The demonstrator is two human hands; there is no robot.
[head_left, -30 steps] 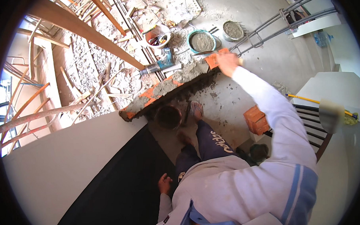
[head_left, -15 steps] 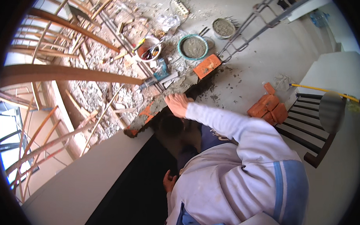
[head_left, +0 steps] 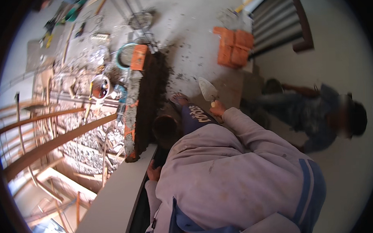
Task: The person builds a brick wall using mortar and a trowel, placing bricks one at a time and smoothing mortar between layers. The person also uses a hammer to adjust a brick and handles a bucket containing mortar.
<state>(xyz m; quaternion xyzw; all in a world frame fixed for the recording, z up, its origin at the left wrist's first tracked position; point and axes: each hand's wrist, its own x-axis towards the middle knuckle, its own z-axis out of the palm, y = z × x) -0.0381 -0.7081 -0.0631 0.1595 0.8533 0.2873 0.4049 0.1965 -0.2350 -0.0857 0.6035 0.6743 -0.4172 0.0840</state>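
My right hand [head_left: 217, 109] is closed round the handle of a pointed trowel [head_left: 207, 89], whose grey blade lies over the floor beyond my knee. Low at my left side, my left hand [head_left: 154, 172] is beside the edge of a white ledge [head_left: 111, 197]; its fingers show only in part and look apart, with nothing seen in them. Ahead runs a low brick wall [head_left: 130, 118] topped with rough grey mortar. One orange brick [head_left: 139, 57] sits at its far end, next to a teal-rimmed tub [head_left: 119, 59] of mortar.
Stacked orange bricks [head_left: 234, 48] stand on the floor at the right, near a dark slatted railing [head_left: 280, 25]. Another person [head_left: 309, 112] in a dark cap is at the right. Beyond the wall are a tool bucket [head_left: 100, 87], a blue power tool [head_left: 121, 98], rubble and wooden poles [head_left: 68, 139].
My view has swung to the right. My right hand has left the wall top and moved right, now with the trowel showing in it. Another person has come into view.
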